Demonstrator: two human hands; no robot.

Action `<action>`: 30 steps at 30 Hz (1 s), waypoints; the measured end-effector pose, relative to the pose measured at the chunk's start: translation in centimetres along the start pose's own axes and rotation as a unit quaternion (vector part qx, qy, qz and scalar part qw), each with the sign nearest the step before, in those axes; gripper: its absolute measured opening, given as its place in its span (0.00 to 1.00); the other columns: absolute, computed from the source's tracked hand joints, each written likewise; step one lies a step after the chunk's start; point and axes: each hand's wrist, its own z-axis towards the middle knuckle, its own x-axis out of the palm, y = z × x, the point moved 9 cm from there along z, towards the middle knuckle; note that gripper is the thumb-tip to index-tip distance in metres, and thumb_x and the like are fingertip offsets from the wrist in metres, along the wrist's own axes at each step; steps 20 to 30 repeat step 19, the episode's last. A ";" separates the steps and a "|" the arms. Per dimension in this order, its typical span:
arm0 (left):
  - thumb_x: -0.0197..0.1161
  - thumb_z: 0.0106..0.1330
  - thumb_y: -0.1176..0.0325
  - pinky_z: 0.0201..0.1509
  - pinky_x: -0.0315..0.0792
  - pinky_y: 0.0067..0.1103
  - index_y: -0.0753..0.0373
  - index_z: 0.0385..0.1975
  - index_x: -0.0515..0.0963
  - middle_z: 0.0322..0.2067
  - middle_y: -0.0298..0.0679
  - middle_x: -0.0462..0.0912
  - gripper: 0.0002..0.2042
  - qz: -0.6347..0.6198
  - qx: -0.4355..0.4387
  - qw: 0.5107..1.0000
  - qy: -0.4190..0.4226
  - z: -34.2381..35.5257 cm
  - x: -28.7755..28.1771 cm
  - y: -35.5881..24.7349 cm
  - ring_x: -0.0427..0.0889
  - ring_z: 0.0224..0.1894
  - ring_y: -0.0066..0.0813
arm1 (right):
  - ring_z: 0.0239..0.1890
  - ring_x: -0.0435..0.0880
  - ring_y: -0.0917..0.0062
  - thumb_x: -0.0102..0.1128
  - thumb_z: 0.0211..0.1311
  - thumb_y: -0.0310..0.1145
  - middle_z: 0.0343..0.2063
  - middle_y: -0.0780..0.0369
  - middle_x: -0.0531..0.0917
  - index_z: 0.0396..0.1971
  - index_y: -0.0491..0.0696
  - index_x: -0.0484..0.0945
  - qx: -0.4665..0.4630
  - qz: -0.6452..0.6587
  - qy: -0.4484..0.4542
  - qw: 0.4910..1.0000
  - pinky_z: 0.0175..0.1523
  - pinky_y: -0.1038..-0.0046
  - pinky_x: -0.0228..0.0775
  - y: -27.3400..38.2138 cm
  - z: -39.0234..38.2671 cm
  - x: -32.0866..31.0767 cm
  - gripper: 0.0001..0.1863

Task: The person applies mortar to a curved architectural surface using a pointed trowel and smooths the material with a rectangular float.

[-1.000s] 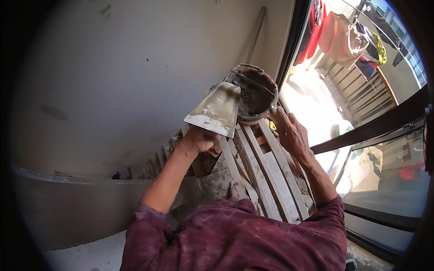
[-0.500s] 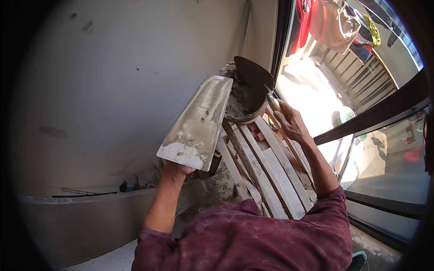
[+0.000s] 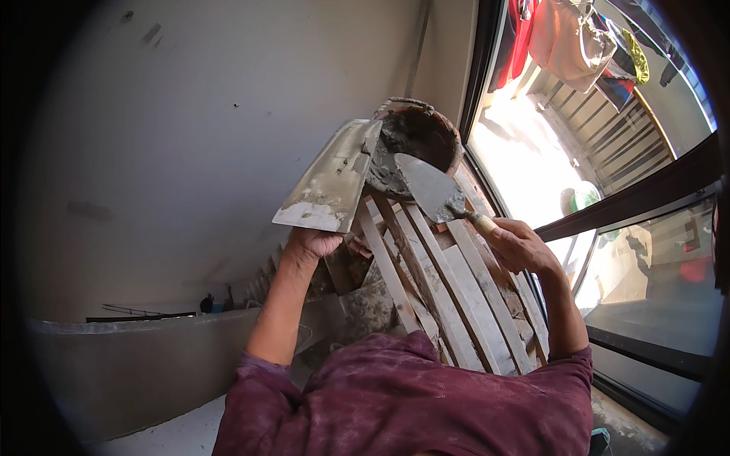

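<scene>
My left hand (image 3: 315, 242) is closed under a flat, pale plasterer's hawk (image 3: 328, 178) smeared with mortar; the grip itself is hidden beneath the board. The hawk tilts beside the left rim of a round bucket (image 3: 453, 163). Wet grey mortar (image 3: 388, 171) lines the bucket and lies inside it. My right hand (image 3: 517, 245) wraps the light handle of a pointed trowel (image 3: 430, 188). Its blade reaches over the bucket's near rim, with a clump of mortar near the handle end.
Wooden slats (image 3: 449, 281) like a pallet lie below the bucket. A plain wall (image 3: 190, 152) rises at the left, with a low ledge (image 3: 167, 365) along it. On the right are a dark-framed glass door (image 3: 646, 266) and hanging clothes (image 3: 570, 45) outside.
The trowel has come down and nearer from the bucket's far right side, its blade turned over to show its light face. The hawk has tilted and shifted slightly away from me.
</scene>
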 end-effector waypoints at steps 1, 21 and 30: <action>0.52 0.71 0.64 0.28 0.77 0.22 0.73 0.54 0.69 0.38 0.44 0.74 0.19 0.034 0.010 0.999 -0.004 0.0 -0.8 -0.7 0.77 0.33 0.30 | 0.23 0.80 0.78 0.55 0.68 0.43 0.25 0.62 0.78 0.49 0.40 0.74 -0.102 -0.133 -0.077 0.983 0.25 0.73 0.74 1.9 -0.7 -0.1 0.20; 0.71 0.57 0.44 0.67 0.67 0.41 0.61 0.72 0.51 0.67 0.45 0.64 0.49 0.278 0.257 0.909 -0.176 -14.4 1.1 -2.2 0.67 0.67 0.43 | 0.20 0.79 0.67 0.53 0.63 0.30 0.20 0.59 0.79 0.44 0.51 0.74 -0.139 -0.705 -0.100 0.688 0.28 0.64 0.72 16.4 8.9 -1.1 0.10; 0.71 0.57 0.44 0.67 0.67 0.41 0.61 0.72 0.51 0.67 0.45 0.64 0.49 0.278 0.257 0.909 -0.176 -14.4 1.1 -2.2 0.67 0.67 0.43 | 0.20 0.79 0.67 0.53 0.63 0.30 0.20 0.59 0.79 0.44 0.51 0.74 -0.139 -0.705 -0.100 0.688 0.28 0.64 0.72 16.4 8.9 -1.1 0.10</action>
